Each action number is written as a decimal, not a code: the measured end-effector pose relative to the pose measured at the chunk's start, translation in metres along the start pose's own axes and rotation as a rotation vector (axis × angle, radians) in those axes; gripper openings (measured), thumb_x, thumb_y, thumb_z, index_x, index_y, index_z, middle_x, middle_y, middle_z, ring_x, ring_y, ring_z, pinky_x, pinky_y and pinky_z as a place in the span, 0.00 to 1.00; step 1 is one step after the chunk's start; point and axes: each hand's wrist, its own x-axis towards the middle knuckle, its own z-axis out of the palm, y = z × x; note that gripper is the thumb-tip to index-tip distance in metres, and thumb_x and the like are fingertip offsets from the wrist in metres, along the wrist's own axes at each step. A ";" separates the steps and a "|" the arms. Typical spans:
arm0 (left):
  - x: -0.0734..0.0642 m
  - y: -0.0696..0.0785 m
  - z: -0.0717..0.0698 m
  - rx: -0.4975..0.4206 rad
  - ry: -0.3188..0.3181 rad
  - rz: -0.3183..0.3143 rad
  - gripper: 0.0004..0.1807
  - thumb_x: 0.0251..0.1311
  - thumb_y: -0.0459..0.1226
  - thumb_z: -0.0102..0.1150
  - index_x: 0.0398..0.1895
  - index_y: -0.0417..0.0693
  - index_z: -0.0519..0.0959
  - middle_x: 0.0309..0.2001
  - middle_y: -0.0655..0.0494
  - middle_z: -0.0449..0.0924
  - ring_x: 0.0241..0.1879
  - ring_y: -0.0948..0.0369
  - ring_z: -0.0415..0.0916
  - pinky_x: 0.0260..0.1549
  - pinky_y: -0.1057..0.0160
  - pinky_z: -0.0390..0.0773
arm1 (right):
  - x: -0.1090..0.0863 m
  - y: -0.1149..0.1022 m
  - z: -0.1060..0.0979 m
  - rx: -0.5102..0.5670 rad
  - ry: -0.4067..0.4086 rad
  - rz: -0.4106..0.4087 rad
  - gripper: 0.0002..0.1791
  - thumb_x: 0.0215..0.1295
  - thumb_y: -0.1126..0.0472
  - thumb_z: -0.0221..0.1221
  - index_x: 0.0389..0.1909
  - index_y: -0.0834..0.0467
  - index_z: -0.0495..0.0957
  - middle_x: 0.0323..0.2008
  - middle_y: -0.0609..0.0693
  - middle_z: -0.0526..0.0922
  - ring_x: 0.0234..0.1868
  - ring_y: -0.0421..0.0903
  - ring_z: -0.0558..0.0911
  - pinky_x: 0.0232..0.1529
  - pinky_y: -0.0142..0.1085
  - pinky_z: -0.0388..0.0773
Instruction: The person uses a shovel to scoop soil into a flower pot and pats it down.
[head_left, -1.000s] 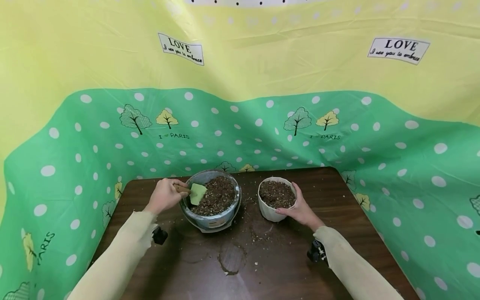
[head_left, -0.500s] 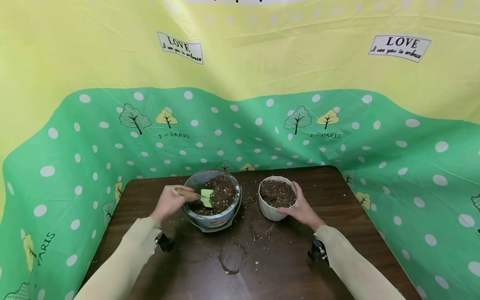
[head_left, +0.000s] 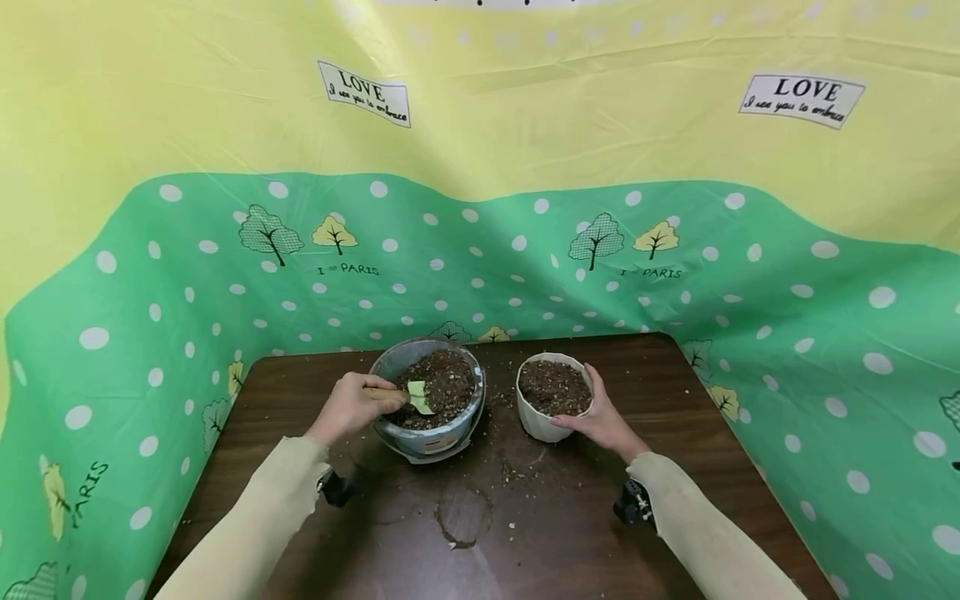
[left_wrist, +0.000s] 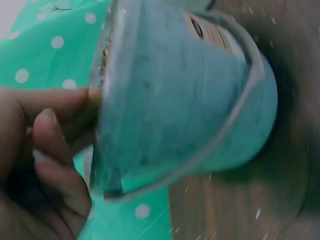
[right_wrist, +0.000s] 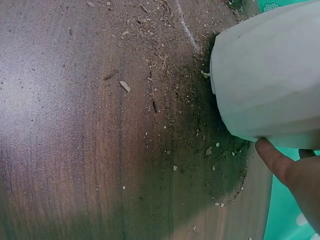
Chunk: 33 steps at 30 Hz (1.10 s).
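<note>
A person's left hand (head_left: 358,408) grips a small pale-green trowel (head_left: 419,398) by its handle, inside a round blue bucket (head_left: 437,442) of dark soil (head_left: 452,379), apparently scooping; the right hand (head_left: 606,425) clasps a white faceted pot (head_left: 537,423). Lifting would call for steadiness.

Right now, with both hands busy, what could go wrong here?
Loose soil from the bucket could spill when lifted: crumbs already dot the table. The white pot looks fairly full, so adding more might send some over its rim. The left hand holds the small shovel and the right hand grips the pot, so neither appears to steady the bucket; a hard push might shift it.
</note>
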 end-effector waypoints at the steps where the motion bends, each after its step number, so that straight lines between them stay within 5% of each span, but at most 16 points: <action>1: 0.001 0.001 -0.001 0.068 -0.011 0.054 0.12 0.58 0.37 0.72 0.44 0.43 0.87 0.35 0.48 0.85 0.24 0.63 0.76 0.22 0.60 0.74 | -0.001 -0.003 0.000 0.007 -0.002 0.003 0.68 0.55 0.59 0.75 0.79 0.53 0.29 0.75 0.68 0.39 0.74 0.68 0.46 0.66 0.64 0.52; 5: 0.003 0.005 -0.001 0.275 0.014 0.226 0.10 0.56 0.35 0.73 0.43 0.46 0.88 0.38 0.52 0.85 0.26 0.63 0.76 0.25 0.59 0.75 | -0.007 -0.022 -0.001 0.020 -0.015 0.010 0.66 0.55 0.62 0.74 0.78 0.59 0.30 0.74 0.71 0.39 0.73 0.70 0.45 0.66 0.65 0.52; 7: 0.003 0.007 0.001 0.319 0.035 0.257 0.10 0.55 0.35 0.73 0.41 0.47 0.88 0.36 0.53 0.85 0.23 0.63 0.75 0.24 0.58 0.75 | -0.012 -0.032 -0.001 0.006 -0.020 0.015 0.65 0.56 0.63 0.73 0.78 0.62 0.30 0.74 0.72 0.40 0.73 0.71 0.46 0.66 0.66 0.51; 16: 0.003 0.009 0.011 0.067 0.076 -0.043 0.13 0.55 0.42 0.74 0.38 0.43 0.88 0.36 0.50 0.84 0.28 0.57 0.78 0.25 0.58 0.77 | -0.019 -0.045 -0.001 -0.026 -0.019 0.034 0.64 0.58 0.62 0.72 0.78 0.62 0.30 0.74 0.72 0.40 0.73 0.71 0.46 0.66 0.65 0.52; 23: 0.000 0.005 0.020 0.003 0.086 0.005 0.13 0.56 0.35 0.73 0.44 0.41 0.88 0.32 0.51 0.87 0.25 0.59 0.80 0.21 0.62 0.74 | -0.018 -0.039 -0.002 -0.023 -0.016 0.029 0.64 0.57 0.62 0.72 0.77 0.62 0.30 0.73 0.72 0.42 0.72 0.71 0.49 0.65 0.64 0.55; 28: -0.002 0.000 0.019 -0.145 0.085 -0.048 0.14 0.55 0.38 0.74 0.42 0.40 0.88 0.33 0.51 0.87 0.32 0.56 0.85 0.27 0.62 0.78 | -0.008 -0.019 -0.002 -0.024 -0.011 0.028 0.66 0.57 0.61 0.73 0.78 0.60 0.29 0.74 0.71 0.40 0.72 0.71 0.48 0.65 0.66 0.53; 33: -0.005 -0.009 0.013 -0.256 0.097 -0.080 0.15 0.55 0.36 0.74 0.44 0.38 0.87 0.32 0.45 0.87 0.15 0.61 0.71 0.16 0.63 0.65 | 0.001 0.000 0.000 -0.035 0.003 0.012 0.68 0.55 0.57 0.74 0.79 0.53 0.28 0.75 0.67 0.41 0.73 0.68 0.48 0.66 0.64 0.54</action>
